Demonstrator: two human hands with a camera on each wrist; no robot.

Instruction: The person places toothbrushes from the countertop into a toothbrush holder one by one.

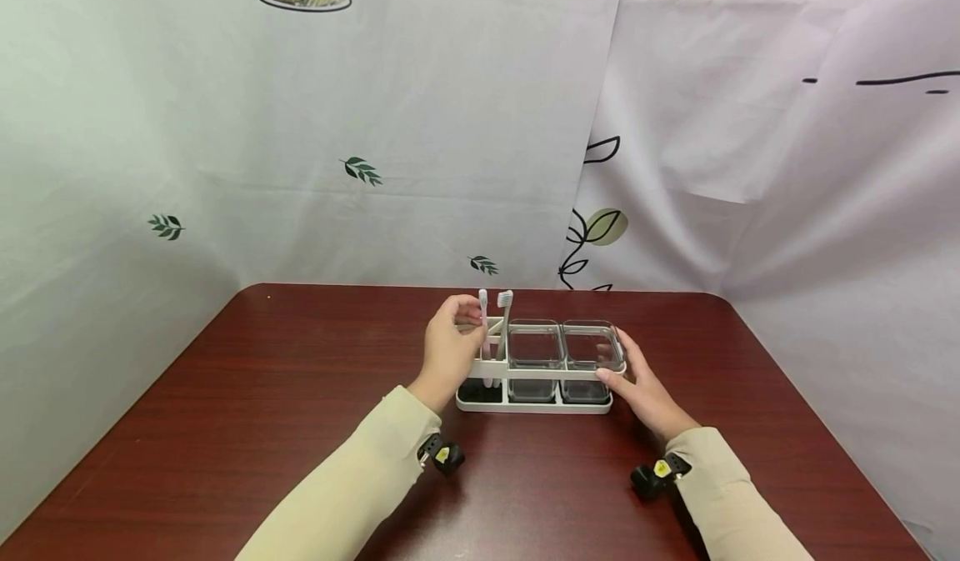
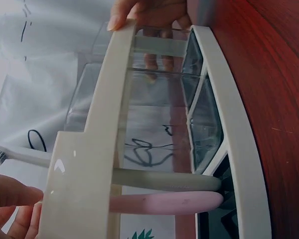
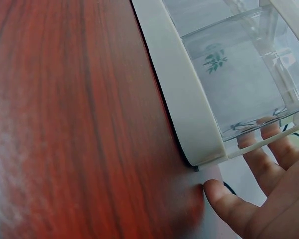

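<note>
A white rack (image 1: 536,407) stands mid-table and holds two clear square cups (image 1: 534,348) (image 1: 591,346) side by side. In its left slot stand a pink toothbrush (image 1: 483,307) and a grey toothbrush (image 1: 505,311), heads up. My left hand (image 1: 468,321) pinches the pink toothbrush near its top. My right hand (image 1: 618,365) lies with straight fingers against the rack's right end, thumb on the front rail. The left wrist view shows the pink handle (image 2: 164,202) and the grey handle (image 2: 164,180) passing through the rack's top rail (image 2: 104,124). The right wrist view shows my thumb (image 3: 219,191) beside the rack's base (image 3: 184,109).
The rack sits on a dark red wooden table (image 1: 262,394) with rounded far corners. Printed white cloth (image 1: 420,127) hangs behind and to both sides. Small black cameras are strapped at my left wrist (image 1: 444,455) and right wrist (image 1: 654,473).
</note>
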